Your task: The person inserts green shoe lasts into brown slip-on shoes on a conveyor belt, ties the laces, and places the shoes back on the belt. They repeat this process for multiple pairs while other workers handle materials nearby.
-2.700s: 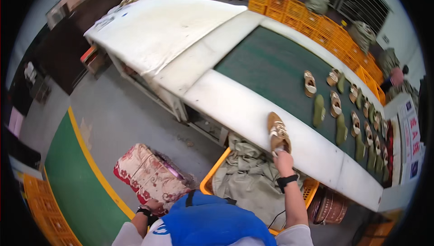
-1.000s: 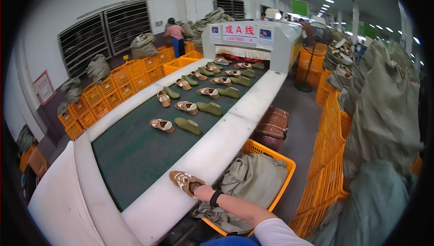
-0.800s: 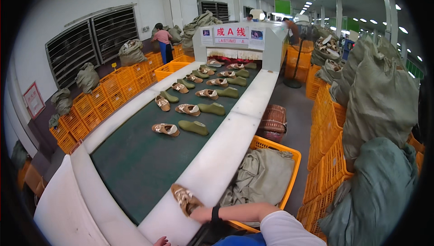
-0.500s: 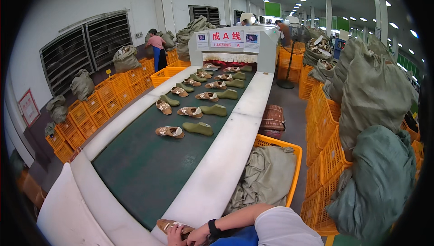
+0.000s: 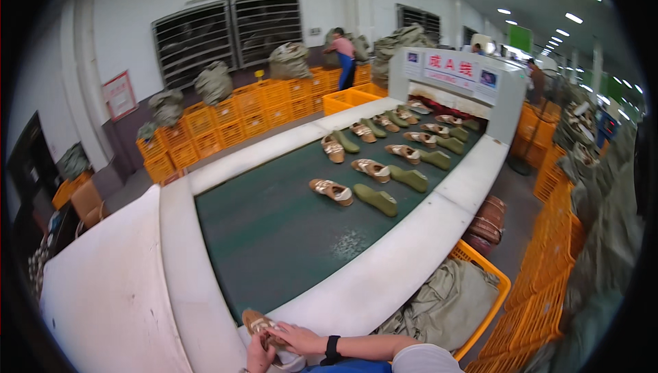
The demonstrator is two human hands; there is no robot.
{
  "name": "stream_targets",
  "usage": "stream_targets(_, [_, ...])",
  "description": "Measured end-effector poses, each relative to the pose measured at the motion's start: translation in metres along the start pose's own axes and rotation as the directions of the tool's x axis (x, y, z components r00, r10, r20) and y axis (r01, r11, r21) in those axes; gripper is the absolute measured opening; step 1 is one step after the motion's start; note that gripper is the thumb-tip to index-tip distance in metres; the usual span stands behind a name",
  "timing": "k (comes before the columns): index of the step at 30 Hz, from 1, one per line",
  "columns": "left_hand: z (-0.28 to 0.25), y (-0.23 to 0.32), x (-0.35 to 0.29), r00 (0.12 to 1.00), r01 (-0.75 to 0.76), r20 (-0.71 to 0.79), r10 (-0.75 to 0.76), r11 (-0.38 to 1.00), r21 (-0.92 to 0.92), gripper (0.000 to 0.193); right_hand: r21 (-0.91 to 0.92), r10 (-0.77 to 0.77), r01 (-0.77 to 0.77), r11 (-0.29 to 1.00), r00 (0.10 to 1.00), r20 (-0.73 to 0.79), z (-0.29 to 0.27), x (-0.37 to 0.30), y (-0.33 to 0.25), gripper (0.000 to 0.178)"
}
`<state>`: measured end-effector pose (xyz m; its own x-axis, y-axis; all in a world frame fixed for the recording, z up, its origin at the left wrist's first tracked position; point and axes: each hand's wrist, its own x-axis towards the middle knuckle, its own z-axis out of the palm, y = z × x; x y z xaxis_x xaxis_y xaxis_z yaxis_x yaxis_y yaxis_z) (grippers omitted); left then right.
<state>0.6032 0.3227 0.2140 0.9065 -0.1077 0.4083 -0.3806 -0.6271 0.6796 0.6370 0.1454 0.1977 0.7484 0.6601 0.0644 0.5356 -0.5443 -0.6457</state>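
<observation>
Low in the view, at the near edge of the line, a tan shoe (image 5: 253, 321) with pale stripes is held between my two hands. My left hand (image 5: 259, 355) grips its near side. From the right, my right hand (image 5: 299, 339) comes across, its fingers bent onto the upper around the opening; the fingertips are partly hidden. Beyond them, a dark green conveyor belt (image 5: 274, 249) carries several tan shoes (image 5: 331, 191), toes mostly pointing left. Olive green shoe lasts (image 5: 375, 199) lie beside many of them.
A white border (image 5: 384, 270) frames the belt, which leads from a white tunnel machine (image 5: 504, 95). To the right stand an orange crate (image 5: 497, 291) with grey-green cloth and stacked orange baskets (image 5: 541, 297). Baskets (image 5: 233, 116) line the left wall, where another person (image 5: 343, 57) stands.
My view has swung to the right-hand tilt, so the belt and machine appear farther right. The shoe stays in my hands, and my right hand now lies flatter across it.
</observation>
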Motion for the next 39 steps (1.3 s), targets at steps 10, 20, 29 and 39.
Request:
stream_targets(10, [-0.015, 0.07, 0.03, 0.997, -0.066, 0.054, 0.054, 0.965, 0.255, 0.029, 0.285, -0.233, 0.293, 0.913, 0.946, -0.225, -0.049, 0.02, 0.002, 0.045])
stream_targets(20, [-0.034, 0.07, 0.014, 0.986, 0.157, -0.085, -0.14, 0.954, 0.254, 0.028, 0.136, -0.39, 0.463, 0.876, 0.845, -0.364, -0.038, 0.03, -0.008, 0.043])
stream_targets(29, [-0.079, 0.051, 0.034, 0.976, 0.122, -0.199, -0.086, 0.977, 0.174, 0.022, 0.253, -0.164, 0.251, 0.934, 0.933, -0.321, -0.06, 0.05, -0.062, 0.039])
stream_targets(39, [-0.093, 0.066, 0.061, 0.946, 0.177, -0.163, -0.279, 0.87, -0.46, 0.018, 0.463, 0.018, 0.279, 0.841, 0.841, -0.54, -0.088, 0.058, -0.095, 0.014])
